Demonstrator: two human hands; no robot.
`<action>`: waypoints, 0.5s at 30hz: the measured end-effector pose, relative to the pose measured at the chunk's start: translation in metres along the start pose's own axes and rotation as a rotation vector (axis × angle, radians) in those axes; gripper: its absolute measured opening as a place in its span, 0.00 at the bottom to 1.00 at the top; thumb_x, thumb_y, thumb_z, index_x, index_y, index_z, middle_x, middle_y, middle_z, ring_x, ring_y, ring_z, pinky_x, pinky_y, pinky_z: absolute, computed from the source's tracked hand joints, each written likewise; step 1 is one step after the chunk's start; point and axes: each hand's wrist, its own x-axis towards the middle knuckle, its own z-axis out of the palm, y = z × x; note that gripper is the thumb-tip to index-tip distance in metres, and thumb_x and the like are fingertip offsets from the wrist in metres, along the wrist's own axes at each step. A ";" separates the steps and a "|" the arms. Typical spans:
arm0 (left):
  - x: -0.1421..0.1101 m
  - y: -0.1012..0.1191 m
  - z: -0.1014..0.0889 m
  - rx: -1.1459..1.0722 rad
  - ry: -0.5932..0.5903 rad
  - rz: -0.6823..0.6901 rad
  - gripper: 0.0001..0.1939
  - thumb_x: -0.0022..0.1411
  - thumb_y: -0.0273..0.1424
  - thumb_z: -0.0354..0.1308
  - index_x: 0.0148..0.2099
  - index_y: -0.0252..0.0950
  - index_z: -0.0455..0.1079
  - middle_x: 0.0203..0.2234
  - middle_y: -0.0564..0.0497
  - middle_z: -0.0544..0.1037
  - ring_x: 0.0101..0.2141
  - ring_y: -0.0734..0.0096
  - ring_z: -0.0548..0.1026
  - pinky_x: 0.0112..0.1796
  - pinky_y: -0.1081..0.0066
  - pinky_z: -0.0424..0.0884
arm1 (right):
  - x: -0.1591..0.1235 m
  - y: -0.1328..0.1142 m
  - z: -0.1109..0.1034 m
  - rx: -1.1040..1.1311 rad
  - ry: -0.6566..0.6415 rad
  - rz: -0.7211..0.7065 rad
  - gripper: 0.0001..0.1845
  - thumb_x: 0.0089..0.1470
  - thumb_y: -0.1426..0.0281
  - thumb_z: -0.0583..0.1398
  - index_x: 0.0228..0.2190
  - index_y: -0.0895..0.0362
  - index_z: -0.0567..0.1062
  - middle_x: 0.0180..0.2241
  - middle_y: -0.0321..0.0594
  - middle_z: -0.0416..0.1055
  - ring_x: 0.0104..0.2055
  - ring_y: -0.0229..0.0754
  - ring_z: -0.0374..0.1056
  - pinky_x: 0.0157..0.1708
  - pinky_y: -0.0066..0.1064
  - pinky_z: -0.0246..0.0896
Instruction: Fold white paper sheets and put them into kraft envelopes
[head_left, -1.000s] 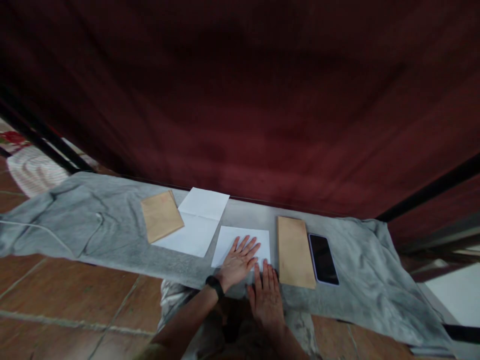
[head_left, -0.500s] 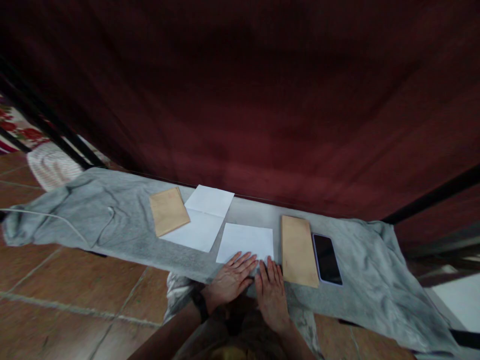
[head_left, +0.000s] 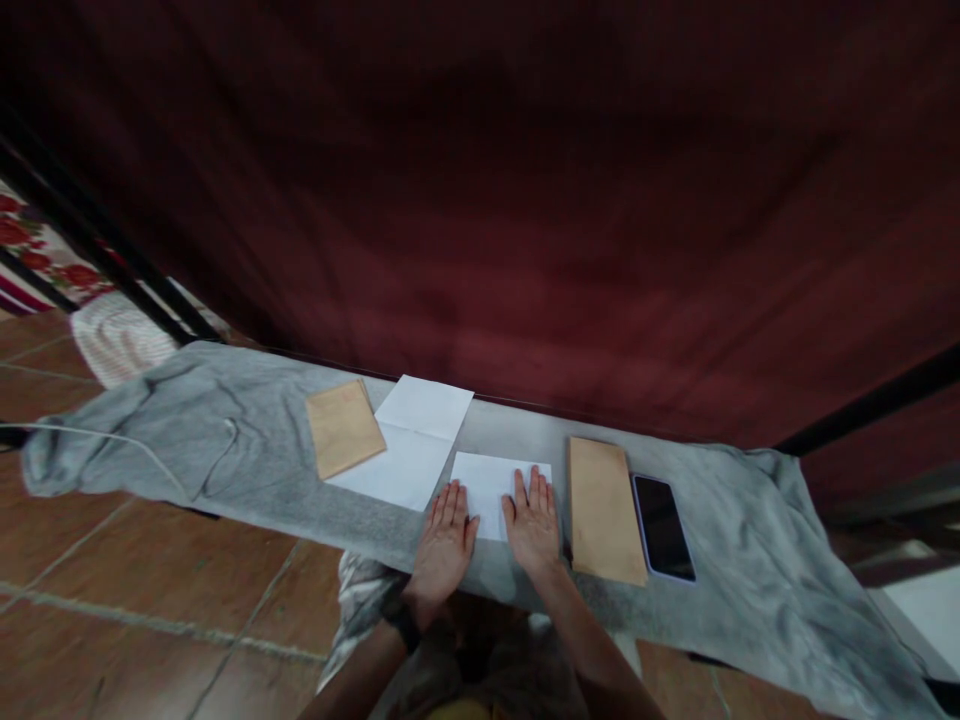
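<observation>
A small white sheet of paper [head_left: 491, 480] lies on the grey cloth [head_left: 225, 450] in front of me. My left hand [head_left: 444, 535] lies flat with fingers stretched out on the sheet's left lower corner. On the sheet's right side my right hand [head_left: 532, 520] is pressed flat, fingers together and extended. Neither hand holds anything. A black band sits on my left wrist.
A brown envelope [head_left: 604, 510] and a dark phone [head_left: 663, 540] lie to the right of the sheet. Left of it are a larger white sheet [head_left: 401, 455] and a second brown envelope [head_left: 343, 427]. A dark red curtain [head_left: 525, 200] hangs behind. Tiled floor [head_left: 135, 590] lies below.
Both hands have spread apart: the left slid to the sheet's left edge, the right moved up onto its right side. The sheet looks shorter than before.
</observation>
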 end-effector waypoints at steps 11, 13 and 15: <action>0.040 -0.001 -0.038 -0.521 -0.090 -0.604 0.25 0.59 0.37 0.59 0.57 0.32 0.67 0.45 0.40 0.79 0.46 0.55 0.78 0.45 0.62 0.73 | 0.000 -0.002 -0.007 -0.023 -0.041 0.011 0.30 0.67 0.60 0.48 0.66 0.60 0.57 0.70 0.55 0.42 0.71 0.55 0.43 0.66 0.50 0.40; 0.045 0.003 -0.048 -0.691 -0.073 -0.715 0.24 0.54 0.38 0.65 0.52 0.35 0.71 0.35 0.46 0.81 0.38 0.59 0.80 0.37 0.67 0.74 | 0.001 -0.001 -0.010 0.009 -0.046 0.015 0.30 0.67 0.61 0.47 0.65 0.60 0.58 0.70 0.53 0.43 0.71 0.54 0.43 0.67 0.51 0.40; 0.046 0.009 -0.057 -0.954 -0.054 -0.851 0.23 0.47 0.39 0.69 0.45 0.35 0.74 0.26 0.50 0.79 0.30 0.63 0.78 0.29 0.71 0.70 | 0.000 0.000 -0.014 0.065 -0.053 0.018 0.29 0.68 0.62 0.46 0.65 0.61 0.60 0.69 0.53 0.45 0.71 0.53 0.44 0.67 0.51 0.41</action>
